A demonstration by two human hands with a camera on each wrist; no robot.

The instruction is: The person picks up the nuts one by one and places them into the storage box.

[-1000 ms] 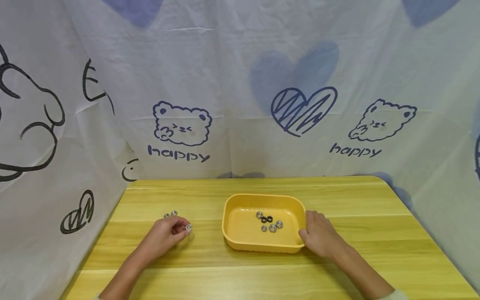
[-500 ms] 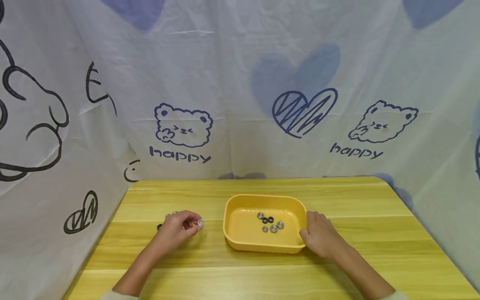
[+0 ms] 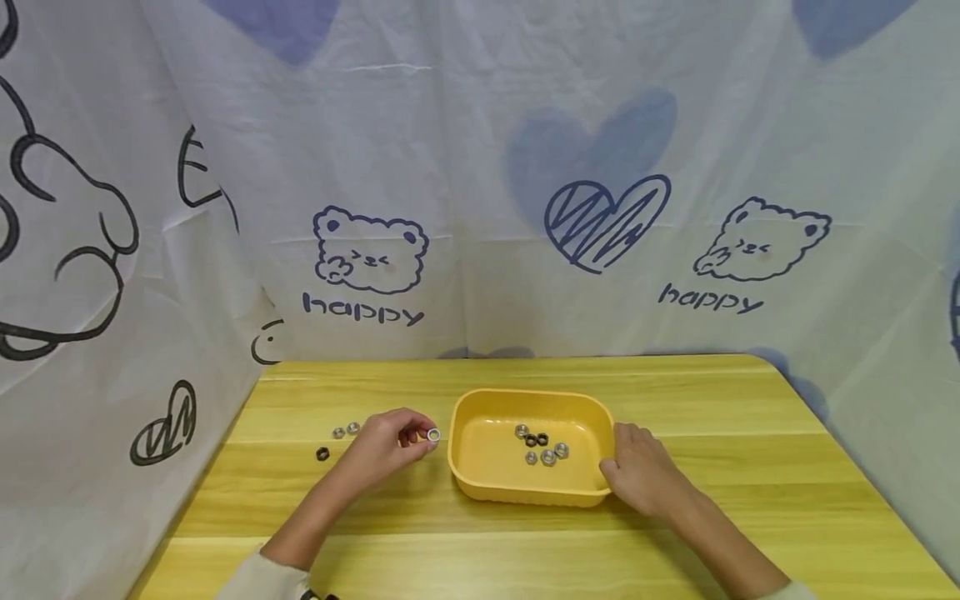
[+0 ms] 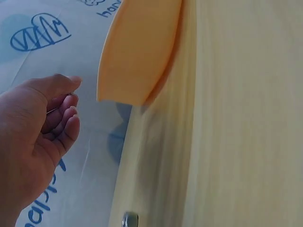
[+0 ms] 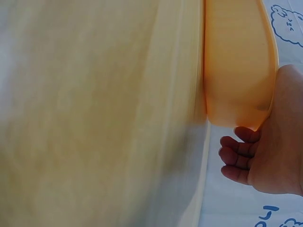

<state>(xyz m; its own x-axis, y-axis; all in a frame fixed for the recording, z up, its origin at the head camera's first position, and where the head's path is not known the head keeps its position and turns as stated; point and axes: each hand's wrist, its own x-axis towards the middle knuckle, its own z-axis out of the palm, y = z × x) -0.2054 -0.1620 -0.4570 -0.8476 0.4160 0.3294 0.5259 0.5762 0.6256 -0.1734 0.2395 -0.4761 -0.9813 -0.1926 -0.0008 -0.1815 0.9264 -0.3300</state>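
Between thumb and fingertips my left hand (image 3: 386, 446) pinches a silver hex nut (image 3: 433, 435), held above the table just left of the yellow plastic tray (image 3: 517, 497). In the left wrist view the fingers of the left hand (image 4: 45, 123) hide nearly all of that nut. My right hand (image 3: 641, 468) grips the tray's right rim, thumb over the inside and fingers along the outer wall. Several nuts lie inside the tray: silver ones, such as the large nut (image 3: 548, 458), and two black ones, among them a black nut (image 3: 531, 440).
Left of the tray, two silver nuts (image 3: 353, 427) and a black nut (image 3: 322, 454) lie on the wood-grain table (image 3: 525, 550). A white printed cloth (image 3: 480, 167) hangs behind the table's back edge and along the left side.
My left hand has moved right with the pinched nut, towards the tray, uncovering the loose nuts on the left. The right hand and tray have stayed nearly still.
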